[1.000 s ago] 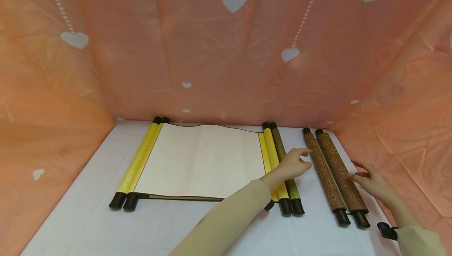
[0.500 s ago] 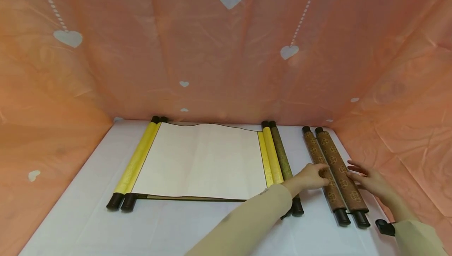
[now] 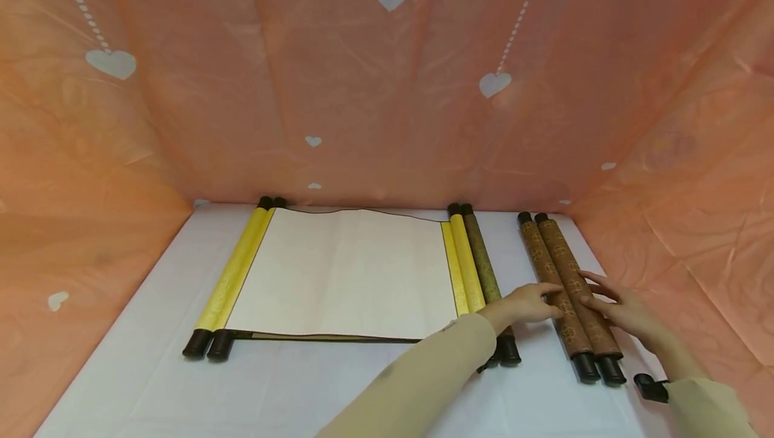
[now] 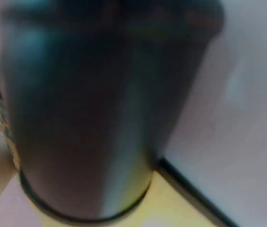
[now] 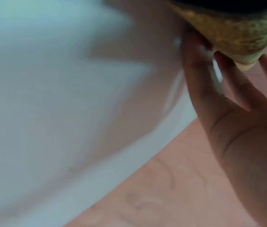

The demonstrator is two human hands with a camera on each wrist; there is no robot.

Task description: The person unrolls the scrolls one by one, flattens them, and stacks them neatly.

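Two brown rollers of a scroll with gold flower patterns and black end knobs lie side by side at the right of the head view: a left roller (image 3: 538, 250) and a right roller (image 3: 559, 243). My left hand (image 3: 527, 301) touches the left roller from its left side, with fingertips on top. On the outer side of the right roller, the fingers of my right hand (image 3: 625, 310) press against it. The right wrist view shows this hand (image 5: 247, 127) with extended fingers beside the patterned roller (image 5: 233, 35). A black knob (image 4: 86, 109) fills much of the left wrist view, hiding most of the left hand.
A partly unrolled scroll with a blank white sheet (image 3: 345, 270) lies to the left, between yellow rollers (image 3: 232, 273) and a yellow roller (image 3: 467, 263) beside an olive one (image 3: 482, 253). My left forearm passes over its lower right corner. Peach cloth (image 3: 363, 89) hangs behind the white table (image 3: 290, 391).
My left hand has come down to the left brown roller. My right hand has moved left and pushed the right roller toward it, so the gap between the two has narrowed.
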